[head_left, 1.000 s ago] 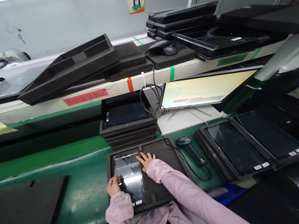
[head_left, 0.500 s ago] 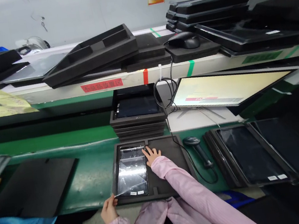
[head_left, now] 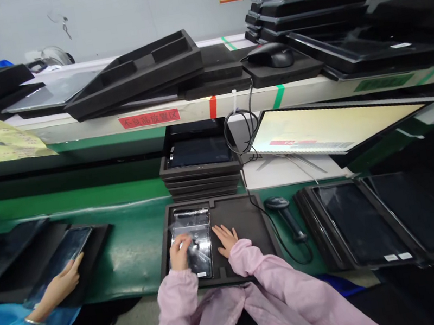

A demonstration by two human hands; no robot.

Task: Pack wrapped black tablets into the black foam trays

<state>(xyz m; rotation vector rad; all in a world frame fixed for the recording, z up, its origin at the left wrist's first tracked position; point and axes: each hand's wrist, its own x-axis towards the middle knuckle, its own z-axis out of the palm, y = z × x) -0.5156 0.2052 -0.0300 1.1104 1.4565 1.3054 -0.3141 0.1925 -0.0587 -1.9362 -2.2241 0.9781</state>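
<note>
A glossy tablet-like screen panel (head_left: 203, 258) lies in the left recess of a black foam tray (head_left: 245, 213) in front of me. Over the panel's left half is my left hand (head_left: 180, 251), its fingers curled into a pinch. Clear film (head_left: 193, 222) wrinkles and glints on the panel; its edge at my fingertips is hard to make out. My right hand (head_left: 227, 239) rests with spread fingers on the tray, just right of the panel, holding nothing.
A barcode scanner (head_left: 287, 218) lies right of the tray, before stacked screen panels (head_left: 362, 222). Behind are stacked foam trays (head_left: 202, 173) and a monitor (head_left: 334, 124). At left, a co-worker's hand (head_left: 60, 280) holds another panel (head_left: 71, 246). A loaded shelf (head_left: 196, 110) crosses above.
My left hand has moved from the panel's near left corner, where it pinched the clear film, up over the panel. My right hand has slid slightly down off the panel's edge.
</note>
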